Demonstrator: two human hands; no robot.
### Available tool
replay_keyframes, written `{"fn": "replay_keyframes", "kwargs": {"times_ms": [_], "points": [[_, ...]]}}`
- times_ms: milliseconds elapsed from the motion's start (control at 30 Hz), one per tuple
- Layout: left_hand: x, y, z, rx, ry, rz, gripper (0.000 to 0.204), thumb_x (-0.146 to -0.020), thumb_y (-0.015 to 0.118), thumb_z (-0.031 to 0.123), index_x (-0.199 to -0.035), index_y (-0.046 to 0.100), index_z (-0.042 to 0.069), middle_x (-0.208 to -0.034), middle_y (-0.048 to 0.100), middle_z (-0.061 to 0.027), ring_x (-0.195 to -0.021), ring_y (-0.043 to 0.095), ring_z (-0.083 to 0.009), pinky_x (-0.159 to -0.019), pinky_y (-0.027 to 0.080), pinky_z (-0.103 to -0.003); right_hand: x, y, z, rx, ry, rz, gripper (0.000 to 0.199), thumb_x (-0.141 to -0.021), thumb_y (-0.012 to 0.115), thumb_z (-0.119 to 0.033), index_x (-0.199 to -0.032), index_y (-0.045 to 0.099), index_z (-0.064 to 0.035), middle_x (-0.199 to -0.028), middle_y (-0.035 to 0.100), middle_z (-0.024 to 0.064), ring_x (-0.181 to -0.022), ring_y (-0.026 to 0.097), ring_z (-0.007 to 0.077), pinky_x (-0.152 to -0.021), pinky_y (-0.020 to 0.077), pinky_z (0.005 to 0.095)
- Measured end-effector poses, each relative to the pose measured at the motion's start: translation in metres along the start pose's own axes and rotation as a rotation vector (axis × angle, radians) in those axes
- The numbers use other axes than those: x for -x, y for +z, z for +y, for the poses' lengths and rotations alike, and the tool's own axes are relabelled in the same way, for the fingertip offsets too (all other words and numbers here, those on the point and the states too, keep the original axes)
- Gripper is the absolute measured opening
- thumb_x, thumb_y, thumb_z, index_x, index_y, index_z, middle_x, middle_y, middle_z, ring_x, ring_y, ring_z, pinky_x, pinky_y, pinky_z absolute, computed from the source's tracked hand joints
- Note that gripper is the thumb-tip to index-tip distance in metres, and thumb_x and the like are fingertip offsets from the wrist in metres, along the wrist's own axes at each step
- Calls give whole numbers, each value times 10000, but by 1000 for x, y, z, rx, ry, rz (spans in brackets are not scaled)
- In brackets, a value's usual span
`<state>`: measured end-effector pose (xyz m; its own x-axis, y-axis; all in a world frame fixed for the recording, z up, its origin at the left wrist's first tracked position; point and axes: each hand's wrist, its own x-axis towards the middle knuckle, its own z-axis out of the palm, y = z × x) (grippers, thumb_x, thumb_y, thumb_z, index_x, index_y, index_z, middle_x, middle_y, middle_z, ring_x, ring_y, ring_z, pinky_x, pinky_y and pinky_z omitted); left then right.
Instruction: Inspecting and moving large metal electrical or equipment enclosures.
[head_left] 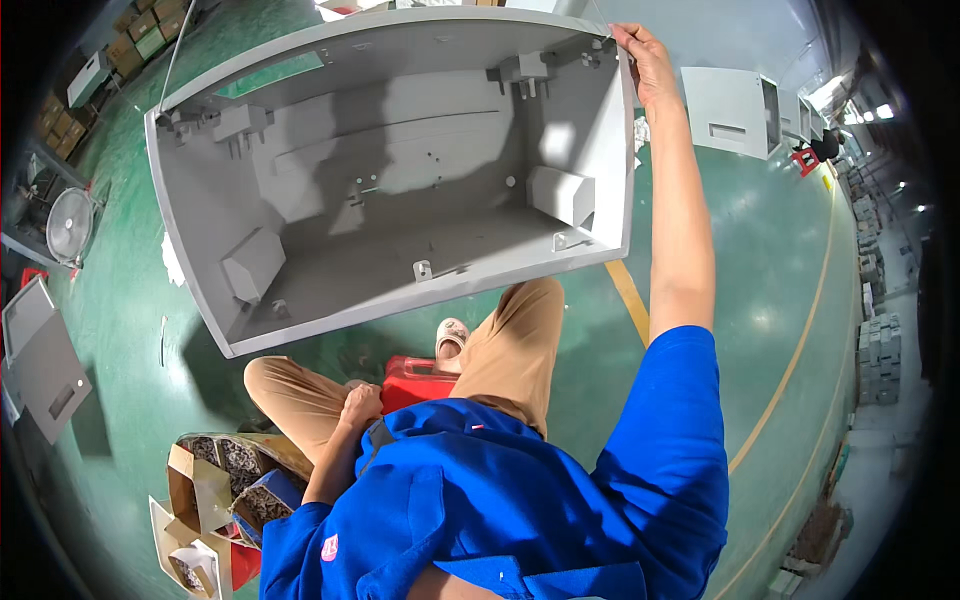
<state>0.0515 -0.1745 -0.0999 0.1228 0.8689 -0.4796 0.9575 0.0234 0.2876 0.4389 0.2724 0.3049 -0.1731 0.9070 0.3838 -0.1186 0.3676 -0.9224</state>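
Observation:
A large grey metal cabinet shell (400,200), its hollow side facing me, is up in front of my knees, tilted so its left end sits lower. Brackets and small tabs show on its inner walls. Thin lines run up from its two upper corners. With my arm stretched out, my right hand (648,68) grips the upper right corner, fingers closed over the edge. Down at my lap, my left hand (362,403) is closed beside my left thigh, close to a red plastic stool (415,378). Whatever its curled fingers hold, if anything, is hidden.
Open cardboard boxes (205,490) of small metal parts stand by my left leg. Grey panels (50,365) lean at the far left, near a fan (72,226). Another grey cabinet (728,112) stands beyond my right hand. Yellow lines (790,370) cross the green floor.

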Motion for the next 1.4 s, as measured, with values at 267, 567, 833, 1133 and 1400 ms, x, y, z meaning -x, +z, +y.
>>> {"fn": "replay_keyframes", "kwargs": {"times_ms": [267,567,833,1133,1400], "points": [[-6,-6,18,-44,45,59,165,-639,522,115,-710,621,4,-744,604,-212,-703,611,-317,-625,497,-393,-5,0,9,50,-157,11,131,-805,599,-207,-832,584,-80,-698,536,-72,-627,471,19,-566,380,181],[-11,-13,43,-15,59,123,158,-649,514,109,-701,622,6,-737,601,-217,-697,611,-317,-617,499,-395,82,37,-7,37,-132,-74,530,-849,502,-223,-1312,291,-74,-1311,340,69,-1210,295,167,-990,226,278],[-27,-7,49,-62,42,84,157,-641,512,111,-685,620,7,-705,606,-206,-657,619,-308,-570,506,-382,162,51,25,-41,47,-34,624,-826,527,-312,-1303,262,-8,-1306,337,119,-1215,293,200,-997,215,316],[-18,-21,53,-57,-28,20,157,-633,538,137,-663,628,12,-700,610,-195,-671,622,-294,-610,503,-386,216,104,61,-220,134,-98,600,-843,513,-274,-1307,256,6,-1308,339,102,-1210,293,170,-1000,195,294],[-27,-2,46,-202,51,160,124,-651,520,159,-616,621,95,-626,611,-139,-561,618,-231,-459,485,-340,239,124,90,-376,245,-16,514,-872,455,-186,-1297,257,26,-1292,356,89,-1194,308,163,-996,214,292]]}}
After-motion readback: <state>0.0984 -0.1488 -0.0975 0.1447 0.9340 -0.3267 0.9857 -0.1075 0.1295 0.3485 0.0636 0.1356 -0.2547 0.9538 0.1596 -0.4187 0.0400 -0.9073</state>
